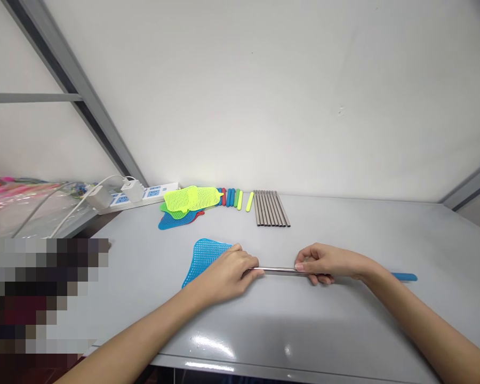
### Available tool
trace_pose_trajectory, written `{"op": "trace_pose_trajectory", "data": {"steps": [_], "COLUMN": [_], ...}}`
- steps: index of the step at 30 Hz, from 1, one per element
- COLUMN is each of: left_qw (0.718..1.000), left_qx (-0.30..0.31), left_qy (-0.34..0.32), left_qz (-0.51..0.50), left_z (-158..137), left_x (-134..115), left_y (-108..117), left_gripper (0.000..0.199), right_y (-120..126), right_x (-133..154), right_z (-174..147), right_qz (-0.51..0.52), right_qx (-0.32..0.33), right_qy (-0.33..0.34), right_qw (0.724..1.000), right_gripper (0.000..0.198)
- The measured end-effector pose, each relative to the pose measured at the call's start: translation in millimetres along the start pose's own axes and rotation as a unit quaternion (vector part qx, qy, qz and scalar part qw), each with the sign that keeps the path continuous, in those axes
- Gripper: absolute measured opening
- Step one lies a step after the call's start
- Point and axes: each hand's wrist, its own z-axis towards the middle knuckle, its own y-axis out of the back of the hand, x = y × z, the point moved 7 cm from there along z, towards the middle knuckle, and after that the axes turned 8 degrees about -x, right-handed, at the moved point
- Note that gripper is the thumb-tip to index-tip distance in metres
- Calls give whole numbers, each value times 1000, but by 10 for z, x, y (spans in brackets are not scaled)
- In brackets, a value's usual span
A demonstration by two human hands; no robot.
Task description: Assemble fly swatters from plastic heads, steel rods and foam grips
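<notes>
Head view: metal rod (280,270) runs crosswise between my hands, over the table (324,330). My left hand (234,271) closed on its left part, against the blue mesh paddle (208,255). My right hand (317,264) pinches it farther right; blue handle (405,277) shows past that wrist. Bare rods (271,209) lie behind, in a row.

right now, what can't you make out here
All in the head view:
Whether the blue mesh piece joins the metal rod: left hand covers it.
Whether the rod meets the blue grip: right hand and forearm hide it.
Pixelated patch, lower left: contents blurred.
Wrapped bundle: cut off by left edge.
</notes>
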Motion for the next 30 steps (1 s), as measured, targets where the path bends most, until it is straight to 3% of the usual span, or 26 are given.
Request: {"op": "trace_pose_trajectory", "data": {"steps": [7, 14, 24, 30], "left_qw": [1000, 999, 997, 995], "left_qx": [-10, -11, -11, -30], "left_qy": [24, 37, 16, -4], "left_qz": [6, 35, 69, 93], "left_z": [7, 23, -21, -35], "left_x": [123, 238, 282, 250], "left_y": [54, 132, 151, 127], "left_gripper": [32, 31, 31, 29], "right_y": [252, 560, 486, 423], "right_x": [-96, -216, -11, -76], "right_z": [-43, -88, -85, -71], "right_qz": [-58, -100, -120, -88], "right_qx": [-41, -122, -155, -110], "right_qy": [-30, -45, 19, 2], "right_qw": [997, 986, 980, 990], "right_gripper": [36, 34, 37, 37]}}
